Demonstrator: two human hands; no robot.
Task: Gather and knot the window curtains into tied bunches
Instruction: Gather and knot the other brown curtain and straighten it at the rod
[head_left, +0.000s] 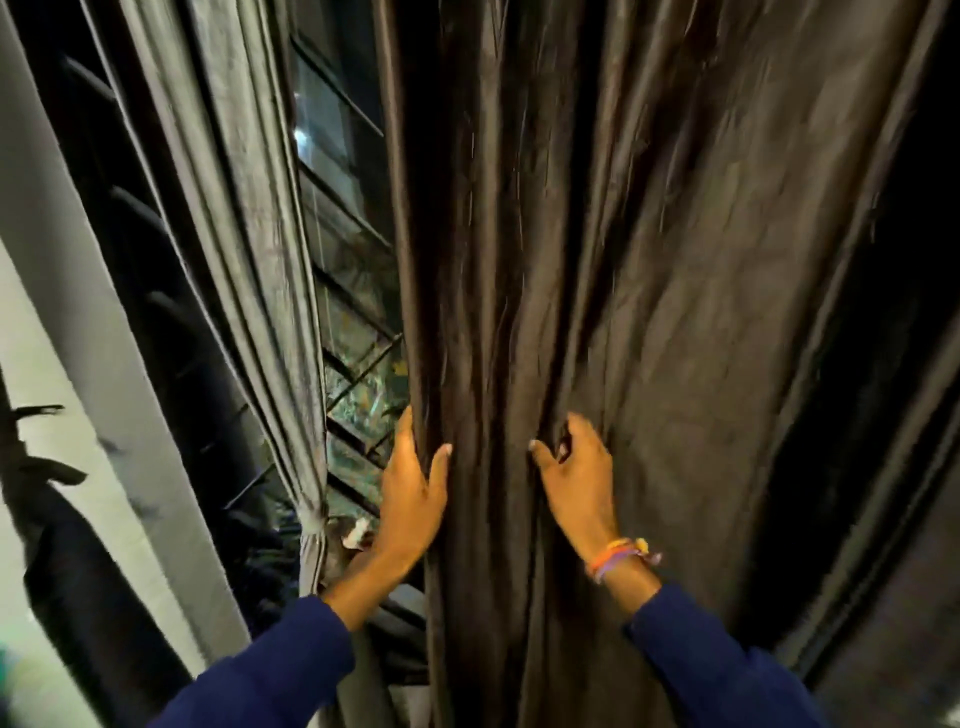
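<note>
Dark brown satin curtain panel (597, 312) hanging dead ahead of both hands, long axis vertical. Left hand (413, 499) cupped round its near edge; right hand (576, 478) pinching centre folds. Equally near.

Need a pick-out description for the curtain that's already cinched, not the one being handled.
Start at the window grille left of centre. The grey curtain hangs along its left side, left of the left hand. Unlike the loose dark brown curtain under both hands, it is paler and pinched into a narrow neck low down.
</note>
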